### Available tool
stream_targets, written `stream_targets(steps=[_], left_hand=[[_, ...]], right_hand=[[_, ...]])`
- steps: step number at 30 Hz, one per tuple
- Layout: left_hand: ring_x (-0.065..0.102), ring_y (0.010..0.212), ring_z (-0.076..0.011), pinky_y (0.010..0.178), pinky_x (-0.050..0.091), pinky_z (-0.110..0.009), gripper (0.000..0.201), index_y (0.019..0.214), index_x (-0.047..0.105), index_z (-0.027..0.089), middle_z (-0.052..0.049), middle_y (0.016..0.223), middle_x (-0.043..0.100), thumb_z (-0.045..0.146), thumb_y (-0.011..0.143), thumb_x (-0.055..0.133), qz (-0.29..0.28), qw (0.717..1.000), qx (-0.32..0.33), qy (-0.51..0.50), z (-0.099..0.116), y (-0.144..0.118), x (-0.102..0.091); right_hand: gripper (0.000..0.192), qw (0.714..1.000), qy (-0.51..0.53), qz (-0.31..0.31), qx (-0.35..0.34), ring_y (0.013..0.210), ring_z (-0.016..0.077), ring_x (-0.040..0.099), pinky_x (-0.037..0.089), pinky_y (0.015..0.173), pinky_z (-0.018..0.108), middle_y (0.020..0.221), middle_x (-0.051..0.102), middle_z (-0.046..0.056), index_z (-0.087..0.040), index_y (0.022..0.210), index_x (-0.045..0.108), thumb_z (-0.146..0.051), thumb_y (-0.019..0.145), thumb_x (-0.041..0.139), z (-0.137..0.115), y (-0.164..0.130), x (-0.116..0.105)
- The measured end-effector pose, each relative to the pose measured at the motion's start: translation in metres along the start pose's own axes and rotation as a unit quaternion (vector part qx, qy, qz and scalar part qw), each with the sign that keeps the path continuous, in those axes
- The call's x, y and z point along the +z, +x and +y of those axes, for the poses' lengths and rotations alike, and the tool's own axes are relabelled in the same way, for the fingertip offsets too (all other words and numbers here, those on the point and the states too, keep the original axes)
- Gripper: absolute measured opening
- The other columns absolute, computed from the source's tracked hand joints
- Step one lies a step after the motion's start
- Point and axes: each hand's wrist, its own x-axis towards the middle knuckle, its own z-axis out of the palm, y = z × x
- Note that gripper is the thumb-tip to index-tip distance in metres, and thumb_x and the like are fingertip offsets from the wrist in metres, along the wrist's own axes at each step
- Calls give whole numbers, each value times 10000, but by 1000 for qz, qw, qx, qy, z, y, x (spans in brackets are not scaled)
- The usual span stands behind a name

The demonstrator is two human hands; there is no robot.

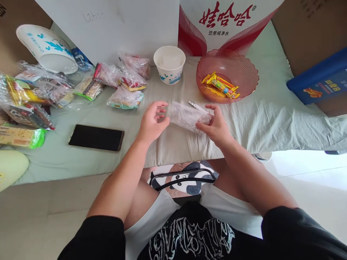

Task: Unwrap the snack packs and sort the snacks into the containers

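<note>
1. Crinkly clear-wrapped snack packets (119, 81) heaped at far left of the pale green sheet (271, 122), beside a tipped white paper bowl (46, 47).
2. Black phone (96, 137) lying flat, face up, near the front edge, well apart from both hands.
3. Left hand (151, 122) raised just above the sheet, fingers (160, 107) curled loosely at the left end of a clear plastic packet (187, 116); cannot tell whether pinching it or only touching.
4. Clear plastic packet held between the hands, centre of the sheet: probably light, soft, crackly and a little slippery; likely best taken by the two ends, where the film gathers, not squeezed at the middle.
5. Right hand (214, 126) clasping the packet's right end, fingers (202, 125) closed on the film.
6. Upright white paper cup (169, 65) behind the hands, near a slim white tool (196, 106), kind unclear.
7. Pink ribbed glass bowl (244, 63) at right, holding yellow wrapped sweets (221, 86).
</note>
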Motion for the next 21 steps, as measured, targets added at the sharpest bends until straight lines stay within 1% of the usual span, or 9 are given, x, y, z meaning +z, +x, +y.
stream_targets(steps=[2,3,5,7,11,14,17,19,21], left_hand=[[629,924,-170,877,529,-307,227,961,641,231,-31,1004,653,269,754,726,43,999,27,15,0,-3,5],[641,940,-179,909,529,-323,204,955,639,227,-39,1009,665,298,782,722,30,999,36,19,2,-5,8],[664,1065,-215,972,525,-348,296,1033,659,223,-71,1130,699,366,793,757,-44,998,47,11,5,-11,15],[655,1177,-249,987,525,-353,473,1150,663,231,-92,1264,693,442,756,822,-124,991,45,-16,7,-15,22],[653,850,-197,758,512,-306,438,993,694,205,-40,908,689,592,808,782,-251,966,-6,-65,10,-18,27],[512,651,-143,613,399,-286,401,837,672,199,3,707,574,596,866,724,-235,970,-23,-54,11,-16,24],[417,599,-126,568,327,-288,396,733,629,200,19,637,482,559,886,698,-219,973,-28,-59,12,-15,21],[427,606,-126,570,334,-286,379,724,629,199,15,648,490,539,881,690,-237,967,-39,-81,11,-14,19],[495,653,-132,604,387,-279,308,811,672,201,5,723,565,505,858,704,-219,970,-46,-97,11,-12,18]], right_hand=[[401,999,-17,28,-20,591,109,490,378,584,270,716,579,-68,-249,1037,570,-319,696,768,-2,-1,3],[293,999,-35,24,-33,606,110,483,383,602,278,700,564,-57,-236,935,586,-325,715,757,-4,-2,4],[189,996,-57,-13,-66,664,120,497,407,661,293,714,571,-31,-218,781,584,-322,746,738,-11,-6,7],[175,991,-40,-80,-98,722,134,527,432,716,307,762,611,-13,-214,758,592,-318,772,732,-16,-11,10],[226,979,36,-182,-89,704,135,527,440,683,310,820,632,-1,-223,890,614,-417,844,721,-16,-18,14],[298,991,26,-114,-70,690,129,517,437,651,302,843,606,-3,-229,994,605,-443,840,745,-9,-15,14],[459,996,25,-30,-83,833,153,589,493,724,302,1007,625,22,-256,1096,576,-421,751,830,-5,-10,14],[543,993,43,-66,-85,940,179,621,521,780,314,1120,638,48,-265,1133,578,-426,701,864,-4,-9,13],[449,989,33,-126,-63,838,172,608,498,709,309,995,654,38,-239,1040,608,-447,718,841,-4,-11,11]])
